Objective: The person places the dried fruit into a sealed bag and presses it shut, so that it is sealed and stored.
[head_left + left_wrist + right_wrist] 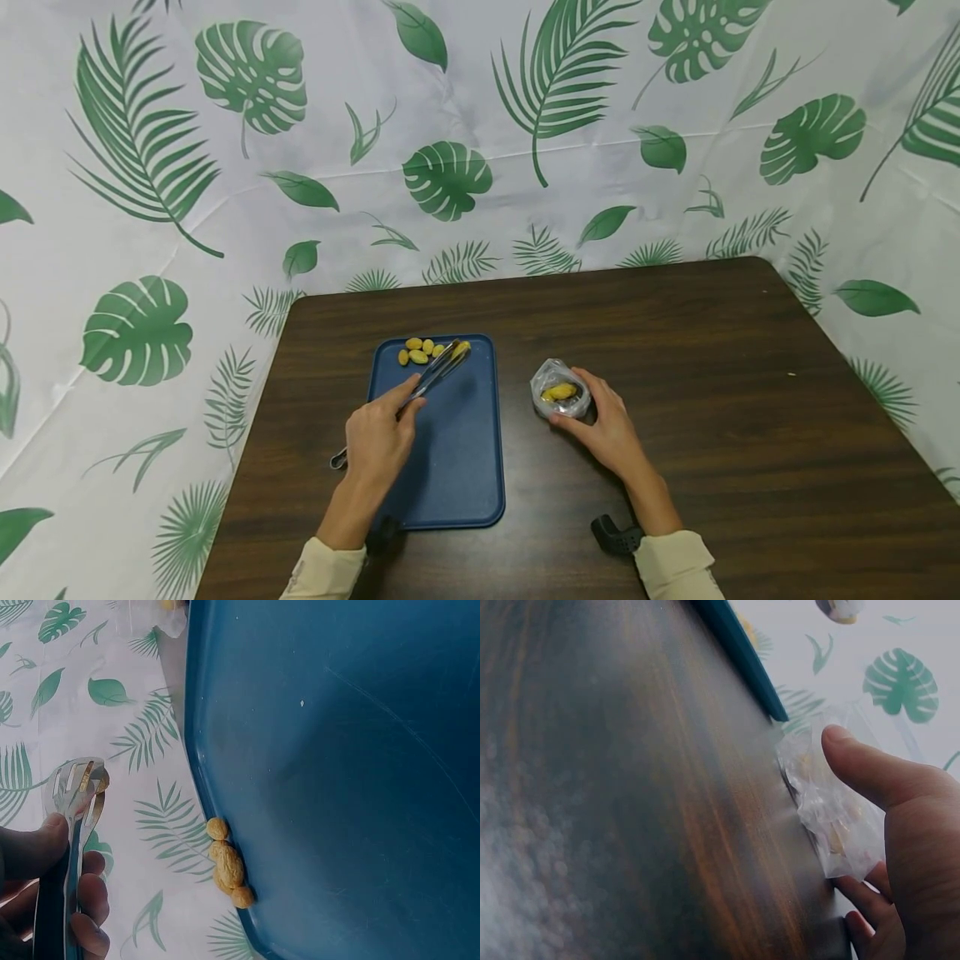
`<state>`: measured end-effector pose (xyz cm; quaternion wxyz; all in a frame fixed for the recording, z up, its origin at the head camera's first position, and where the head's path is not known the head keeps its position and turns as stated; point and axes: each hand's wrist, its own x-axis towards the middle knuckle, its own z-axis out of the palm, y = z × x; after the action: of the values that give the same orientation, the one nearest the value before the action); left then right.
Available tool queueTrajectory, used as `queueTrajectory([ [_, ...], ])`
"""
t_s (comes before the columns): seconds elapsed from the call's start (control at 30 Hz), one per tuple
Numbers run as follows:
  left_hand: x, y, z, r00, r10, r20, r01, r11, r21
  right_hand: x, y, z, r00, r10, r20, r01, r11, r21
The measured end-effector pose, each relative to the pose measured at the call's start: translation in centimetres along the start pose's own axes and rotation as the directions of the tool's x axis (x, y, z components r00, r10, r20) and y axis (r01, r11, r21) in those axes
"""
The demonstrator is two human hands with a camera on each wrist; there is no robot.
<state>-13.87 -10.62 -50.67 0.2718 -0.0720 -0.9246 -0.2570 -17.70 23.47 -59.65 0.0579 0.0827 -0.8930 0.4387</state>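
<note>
My left hand (378, 437) grips metal tongs (427, 379) over the blue tray (450, 467). The tongs' tips (79, 780) pinch one yellow nut (461, 347) at the tray's far edge. Several yellow nuts (420, 349) lie in a small cluster on the tray's far left corner; the left wrist view shows the nuts (229, 864) against the tray rim (196, 750). My right hand (603, 421) holds a small clear plastic bag (560, 390) on the dark wooden table (712, 375), to the right of the tray. Yellow nuts show inside the bag (832, 817).
A white cloth with green leaf prints (450, 167) hangs behind and around the table. A small black object (615, 533) lies on the table near my right wrist. The table's right half is bare wood.
</note>
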Motion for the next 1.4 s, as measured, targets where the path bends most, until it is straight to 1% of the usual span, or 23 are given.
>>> queueTrajectory([
  [0.47,-0.2,0.4,0.4,0.999,0.048,-0.003,-0.048,0.998,-0.029,0.1,0.0,0.1,1.000,0.003,0.005,-0.003,1.000,-0.004],
  [0.93,-0.5,0.8,0.9,0.998,0.056,0.007,-0.056,0.998,-0.036,0.1,-0.1,0.0,1.000,0.015,0.008,-0.015,1.000,-0.006],
  [1.2,-0.7,1.2,1.2,0.998,0.050,0.024,-0.049,0.998,-0.046,0.1,0.1,0.0,1.000,0.000,0.005,0.000,1.000,-0.002],
  [1.4,-0.8,1.6,1.3,0.998,0.059,0.025,-0.058,0.997,-0.047,0.1,0.1,0.0,1.000,0.005,0.006,-0.005,1.000,-0.006],
])
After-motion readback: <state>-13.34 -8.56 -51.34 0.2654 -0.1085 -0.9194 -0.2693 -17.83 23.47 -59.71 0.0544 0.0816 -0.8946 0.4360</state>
